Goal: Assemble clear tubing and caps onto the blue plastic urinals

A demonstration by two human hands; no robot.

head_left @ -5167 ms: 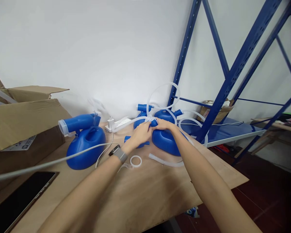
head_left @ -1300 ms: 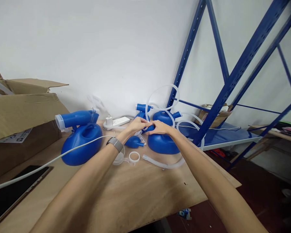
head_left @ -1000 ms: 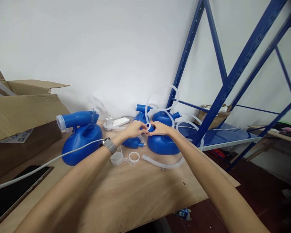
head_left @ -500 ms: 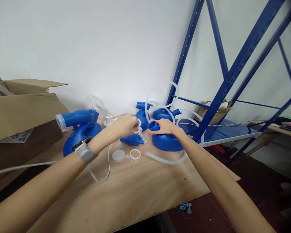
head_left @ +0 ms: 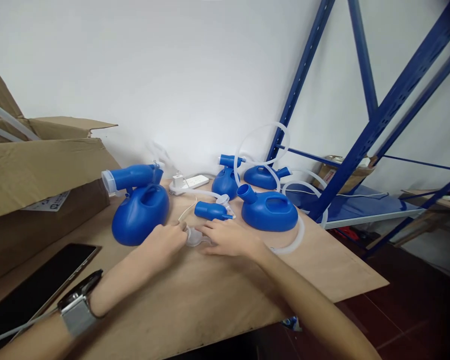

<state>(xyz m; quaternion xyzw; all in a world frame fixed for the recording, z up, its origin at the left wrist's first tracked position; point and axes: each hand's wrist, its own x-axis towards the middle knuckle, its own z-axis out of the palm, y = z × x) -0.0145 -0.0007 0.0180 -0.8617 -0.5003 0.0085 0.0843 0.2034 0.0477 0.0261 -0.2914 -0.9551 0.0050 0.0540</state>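
A translucent plastic cap (head_left: pixel 194 237) with a strap lies low on the wooden table between my hands. My left hand (head_left: pixel 167 243) has its fingers curled against the cap's left edge. From the other side, the fingers of my right hand (head_left: pixel 227 238) close over the strap, and they hide the ring at its end. Just behind is a small blue funnel-shaped piece (head_left: pixel 209 210), lying on its side. To the right, a blue handled jug (head_left: pixel 270 212) rests with its slanted neck uncapped. Another blue jug (head_left: pixel 139 215), with a blue tube piece attached on top, stands at left.
A cardboard box (head_left: pixel 41 170) and a dark phone (head_left: pixel 41 285) are at left. Toward the wall are a power strip (head_left: pixel 195 182), more blue jugs (head_left: pixel 225 182) and looped clear hose (head_left: pixel 238 155). A blue metal rack (head_left: pixel 345 170) rises at right, beyond the table.
My right hand has left the blue jug's neck and moved left to the cap. My left hand has come down and toward me to the same cap. The view has shifted slightly left.
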